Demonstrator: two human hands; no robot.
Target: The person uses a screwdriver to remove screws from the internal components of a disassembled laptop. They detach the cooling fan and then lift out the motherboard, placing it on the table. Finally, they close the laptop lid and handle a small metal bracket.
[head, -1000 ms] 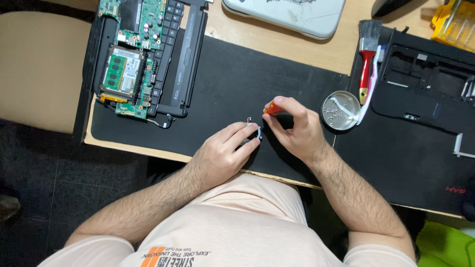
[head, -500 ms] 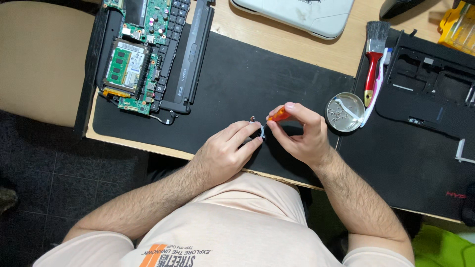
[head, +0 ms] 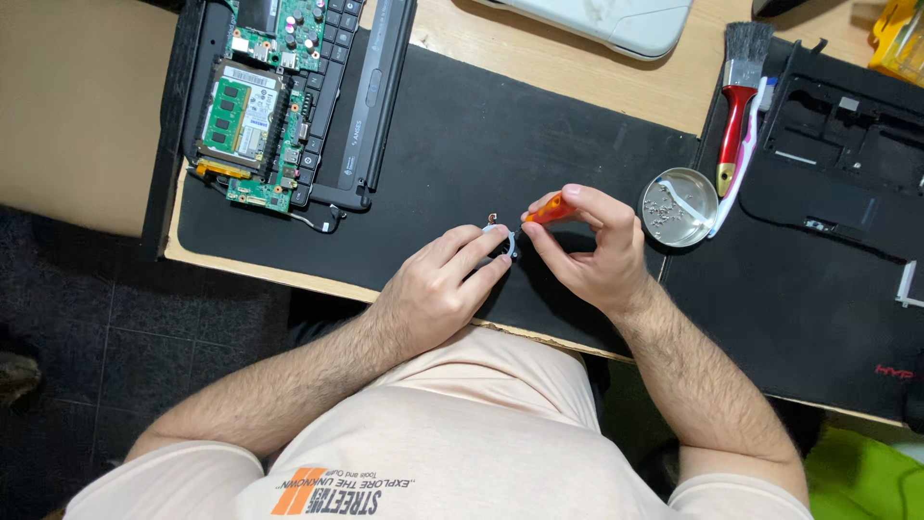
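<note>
- Surface: wooden desk [head: 616,72] covered by a wide black mat [head: 500,144]; a second black mat [head: 799,308] to the right; dark tiled floor [head: 87,318] and a tan panel [head: 77,106] at left
- Far left: opened laptop [head: 298,87], green circuit board [head: 245,116] exposed beside its black keyboard
- Far centre: white device [head: 616,19], partly out of view
- Right: round metal dish [head: 679,207] of small screws, red-handled brush [head: 739,106] just beyond it, black plastic laptop shell [head: 847,144] on the right mat
- Open room: bare mat between laptop and dish; near desk edge just under the wrists
- Small part [head: 502,236]: pale, tiny, partly hidden by fingers, at mat centre near the front edge; shape unclear
- Left hand [head: 433,289]: fingertips pinching the small part
- Right hand [head: 592,250]: grasping an orange screwdriver [head: 551,208], tip aimed at the part
</note>
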